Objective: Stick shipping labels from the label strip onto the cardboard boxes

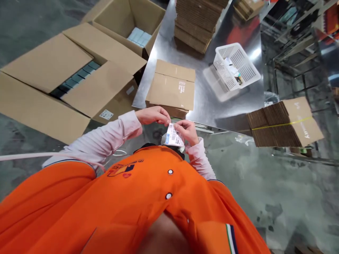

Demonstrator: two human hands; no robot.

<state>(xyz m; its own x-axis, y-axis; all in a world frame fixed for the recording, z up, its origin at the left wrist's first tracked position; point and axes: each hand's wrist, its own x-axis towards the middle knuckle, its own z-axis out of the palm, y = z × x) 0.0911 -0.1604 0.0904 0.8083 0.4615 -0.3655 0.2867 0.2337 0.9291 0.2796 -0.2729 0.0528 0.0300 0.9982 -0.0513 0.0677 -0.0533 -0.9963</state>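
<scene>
A white barcode label [174, 136] with a blue patch is in front of my chest, just past the table's near edge. My right hand [187, 131] pinches its upper right side between thumb and fingers. At its top corner the fingertips of my left hand [155, 115] are pressed together on it. Clear, crinkled plastic shows around the label's lower part, though what it belongs to is hidden. Just beyond my hands, flat cardboard boxes [173, 86] with white print lie stacked on the metal table [205, 107].
A white plastic basket [235, 67] with small items stands on the table, near a tall cardboard stack [198, 24]. Strapped flat boxes [284, 123] rest at the right corner. Left of the table are open cartons [106, 83] holding pale small boxes [139, 37].
</scene>
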